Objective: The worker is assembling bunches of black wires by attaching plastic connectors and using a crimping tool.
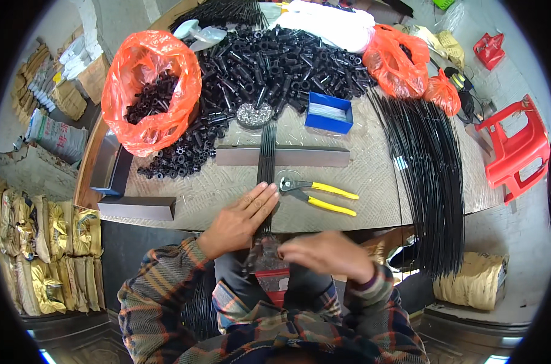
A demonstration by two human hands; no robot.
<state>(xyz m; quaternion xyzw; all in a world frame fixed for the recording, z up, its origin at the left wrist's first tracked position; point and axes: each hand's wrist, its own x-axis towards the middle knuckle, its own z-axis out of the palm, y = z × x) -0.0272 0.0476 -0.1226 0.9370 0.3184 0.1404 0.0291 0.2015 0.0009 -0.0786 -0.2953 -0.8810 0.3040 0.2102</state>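
My left hand (pixel 242 215) lies flat with fingers stretched out on a bundle of thin black rods (pixel 267 161). The bundle runs across a long dark metal bar (pixel 318 157) and toward the table's near edge. Just past that edge, my right hand (pixel 330 255) is smeared by motion beside the near end of the bundle, so its grip is unclear. Yellow-handled pliers (pixel 324 187) lie to the right of my left hand. A round dish of small shiny metal pieces (pixel 254 115) sits at the bundle's far end.
Black tubular parts (pixel 275 67) heap across the back. An orange bag (pixel 160 115) holds more of them. Nearby are a blue box (pixel 329 113), a second metal bar (pixel 136 208) and long black rods (pixel 430 176) overhanging the right edge. A red stool (pixel 500 158) stands at right.
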